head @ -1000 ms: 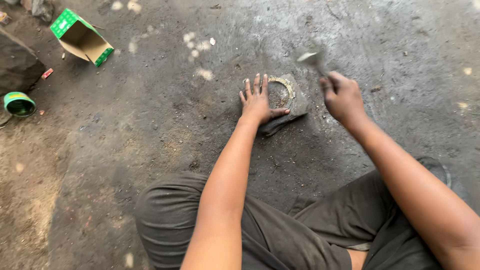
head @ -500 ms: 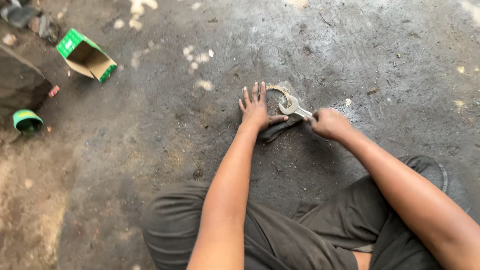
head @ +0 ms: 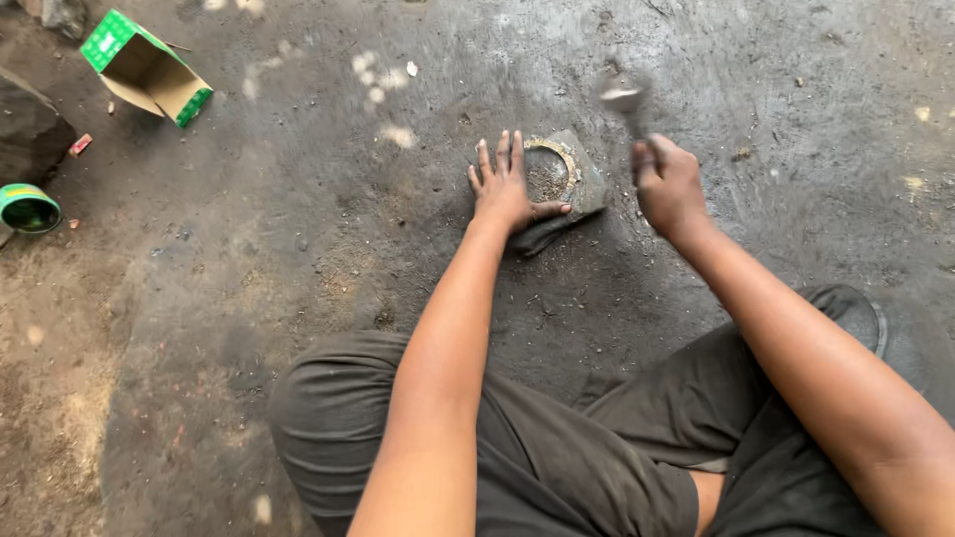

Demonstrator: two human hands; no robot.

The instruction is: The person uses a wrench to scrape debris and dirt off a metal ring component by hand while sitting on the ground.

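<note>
The metal tool (head: 624, 99) gripped in the right hand (head: 669, 187) is smeared by motion blur — its head cannot be made out, and its handle is hidden inside the fist. The near edge of the metal ring (head: 553, 162) is covered by the left hand (head: 507, 189). The green cup (head: 28, 209) is cut by the left edge, and both forearms by the bottom edge.

Metal ring (head: 550, 169): dull, rust-tinged, gritty, on flat dark slab (head: 587, 184) (stone or metal, cannot tell). Tool (head: 624, 99) in right hand (head: 668, 187): pale metal, faint shine, blurred. Floor (head: 298, 249): rough, matt, grimy grey. Box (head: 144, 68): matt cardboard, green print outside. Green cup (head: 28, 209): smooth, slightly glossy. Trousers (head: 557, 457): dark matt cloth.
</note>
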